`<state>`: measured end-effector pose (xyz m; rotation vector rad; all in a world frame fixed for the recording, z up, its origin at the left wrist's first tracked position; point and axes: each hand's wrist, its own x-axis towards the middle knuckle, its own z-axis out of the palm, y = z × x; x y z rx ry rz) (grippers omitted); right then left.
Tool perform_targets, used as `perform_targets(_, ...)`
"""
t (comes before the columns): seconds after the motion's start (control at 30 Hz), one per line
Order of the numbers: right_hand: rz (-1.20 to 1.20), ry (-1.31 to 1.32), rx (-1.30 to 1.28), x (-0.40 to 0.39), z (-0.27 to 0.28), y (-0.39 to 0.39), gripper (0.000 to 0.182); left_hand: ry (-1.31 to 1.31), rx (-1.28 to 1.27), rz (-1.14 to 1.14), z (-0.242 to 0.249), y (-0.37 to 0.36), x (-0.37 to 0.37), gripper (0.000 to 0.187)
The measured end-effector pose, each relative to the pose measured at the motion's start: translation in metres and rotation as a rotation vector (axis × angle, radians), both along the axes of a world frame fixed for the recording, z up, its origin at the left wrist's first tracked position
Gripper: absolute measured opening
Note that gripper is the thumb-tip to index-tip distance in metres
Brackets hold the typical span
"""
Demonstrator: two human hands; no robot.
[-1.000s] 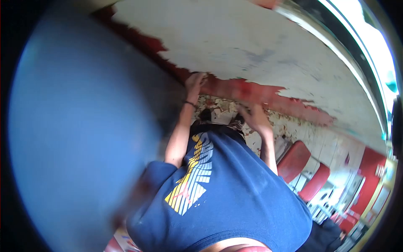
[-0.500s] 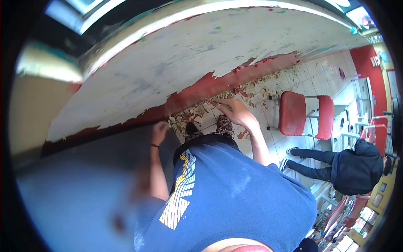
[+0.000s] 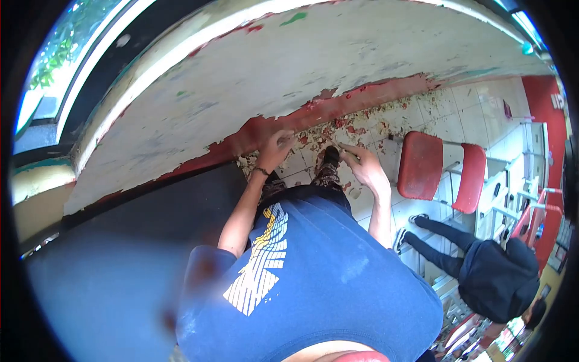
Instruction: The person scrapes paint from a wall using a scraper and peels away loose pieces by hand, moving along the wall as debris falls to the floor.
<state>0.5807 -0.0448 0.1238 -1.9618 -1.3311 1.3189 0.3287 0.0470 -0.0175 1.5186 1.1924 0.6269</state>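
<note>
1. left hand [image 3: 274,148] reaches down with arm extended, fingers curled against the red paint band [image 3: 253,134] low on the wall [image 3: 241,84]; whether it grips anything cannot be told.
2. right hand [image 3: 362,166] hangs beside it above paint flakes [image 3: 347,123] on the floor, pinching a thin, unclear object.

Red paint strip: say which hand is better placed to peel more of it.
Left. The left hand is at the red paint strip on the wall; the right hand hangs over the chip-littered floor.

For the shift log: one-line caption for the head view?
Left hand at the wall's peeling red paint, right hand over flake-strewn floor tiles, red chair beside.
</note>
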Motion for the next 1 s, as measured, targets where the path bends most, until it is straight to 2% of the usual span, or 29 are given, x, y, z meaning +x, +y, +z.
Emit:
perform_targets(0.07,0.026,-0.009,-0.105,0.029,0.016,0.012,0.035,0.106,0.132,0.170,0.032,0.011,0.043,0.034)
perform_targets(0.13,0.056,-0.020,-0.216,0.059,0.012,0.017,0.035,0.125,0.161,0.268,0.039,0.022,0.076,0.034)
perform_targets(0.2,0.100,-0.143,0.111,0.092,-0.007,0.021,0.032,0.140,0.199,0.363,0.047,0.033,0.098,0.034)
perform_targets(0.27,0.158,-0.173,0.062,0.122,-0.010,0.033,0.031,0.246,0.213,0.476,0.055,0.035,0.111,0.037)
perform_targets(0.4,0.317,-0.212,0.145,0.151,-0.008,0.061,0.030,0.252,0.237,0.590,0.039,0.030,0.124,0.041)
perform_targets(0.47,0.364,-0.151,0.187,0.153,-0.001,0.074,0.031,0.153,0.235,0.613,0.035,0.029,0.133,0.045)
perform_targets(0.6,0.416,-0.209,0.104,0.147,0.009,0.092,0.029,0.224,0.269,0.634,0.041,0.030,0.138,0.041)
perform_targets(0.73,0.415,-0.167,0.094,0.144,-0.008,0.088,0.032,0.201,0.201,0.609,0.033,0.030,0.141,0.041)
perform_targets(0.8,0.432,-0.172,0.173,0.143,-0.020,0.082,0.030,0.187,0.180,0.609,0.027,0.029,0.145,0.040)
perform_targets(0.93,0.459,-0.133,0.098,0.145,-0.020,0.078,0.029,0.162,0.257,0.627,0.034,0.024,0.147,0.042)
perform_targets(1.0,0.464,-0.193,0.103,0.150,-0.022,0.077,0.028,0.121,0.299,0.624,0.036,0.021,0.147,0.043)
